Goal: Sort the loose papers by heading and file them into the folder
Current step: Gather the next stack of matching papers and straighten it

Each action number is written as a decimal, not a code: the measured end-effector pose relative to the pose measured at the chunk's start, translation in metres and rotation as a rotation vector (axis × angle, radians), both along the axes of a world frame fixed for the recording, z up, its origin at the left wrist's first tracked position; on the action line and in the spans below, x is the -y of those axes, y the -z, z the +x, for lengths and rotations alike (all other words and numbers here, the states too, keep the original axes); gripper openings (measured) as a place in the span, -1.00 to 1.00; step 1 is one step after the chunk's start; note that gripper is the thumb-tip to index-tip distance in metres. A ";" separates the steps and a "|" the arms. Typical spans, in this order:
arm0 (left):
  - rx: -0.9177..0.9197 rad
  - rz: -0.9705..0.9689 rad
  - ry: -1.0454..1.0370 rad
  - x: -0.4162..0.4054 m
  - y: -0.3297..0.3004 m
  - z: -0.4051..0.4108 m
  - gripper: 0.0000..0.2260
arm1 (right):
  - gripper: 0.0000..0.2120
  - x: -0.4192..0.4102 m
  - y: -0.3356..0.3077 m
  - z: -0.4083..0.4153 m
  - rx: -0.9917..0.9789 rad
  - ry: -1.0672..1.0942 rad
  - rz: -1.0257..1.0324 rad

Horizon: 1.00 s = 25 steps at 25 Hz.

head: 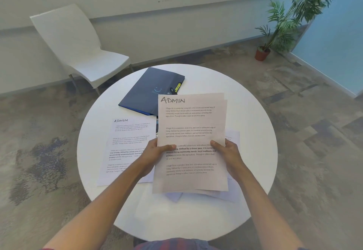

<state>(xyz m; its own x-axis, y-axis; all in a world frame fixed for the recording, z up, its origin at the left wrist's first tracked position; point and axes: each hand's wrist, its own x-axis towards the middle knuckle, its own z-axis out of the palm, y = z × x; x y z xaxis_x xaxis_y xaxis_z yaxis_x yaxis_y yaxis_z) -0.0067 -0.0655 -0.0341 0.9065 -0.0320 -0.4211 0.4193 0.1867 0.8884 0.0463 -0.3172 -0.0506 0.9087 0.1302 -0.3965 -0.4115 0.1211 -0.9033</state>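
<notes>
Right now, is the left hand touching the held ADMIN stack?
Touching. Head view shows the left hand gripping the held ADMIN stack, thumb over its left edge; the right hand grips the other edge.

Round white table before me, white chair beyond it at my left, potted plant far right, mottled floor.
</notes>
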 end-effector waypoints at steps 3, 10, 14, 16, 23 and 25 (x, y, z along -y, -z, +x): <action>0.023 0.058 -0.037 0.007 -0.005 0.008 -0.76 | -0.78 -0.003 -0.007 -0.002 0.074 0.002 -0.044; 0.120 0.164 0.003 0.018 -0.008 0.012 -0.80 | -0.69 -0.002 -0.028 -0.009 0.224 0.043 -0.088; 0.158 0.170 -0.001 0.022 -0.015 0.013 -0.79 | -0.70 -0.002 -0.035 -0.017 0.287 0.058 -0.134; 0.182 0.179 -0.013 0.023 -0.017 0.014 -0.79 | -0.70 -0.002 -0.038 -0.019 0.312 0.092 -0.146; 0.181 0.198 -0.028 0.028 -0.005 0.008 -0.76 | -0.78 -0.001 -0.025 -0.023 0.256 0.131 -0.118; 0.168 0.203 -0.048 0.030 0.002 0.005 -0.77 | -0.79 0.000 -0.014 -0.026 0.238 0.120 -0.130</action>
<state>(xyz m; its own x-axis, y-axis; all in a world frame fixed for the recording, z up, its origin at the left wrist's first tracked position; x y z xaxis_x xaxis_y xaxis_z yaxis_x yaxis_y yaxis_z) -0.0019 -0.0957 -0.0356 0.9627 0.0825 -0.2577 0.2574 0.0138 0.9662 0.0203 -0.3167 -0.0366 0.9840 -0.0217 -0.1771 -0.1763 0.0330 -0.9838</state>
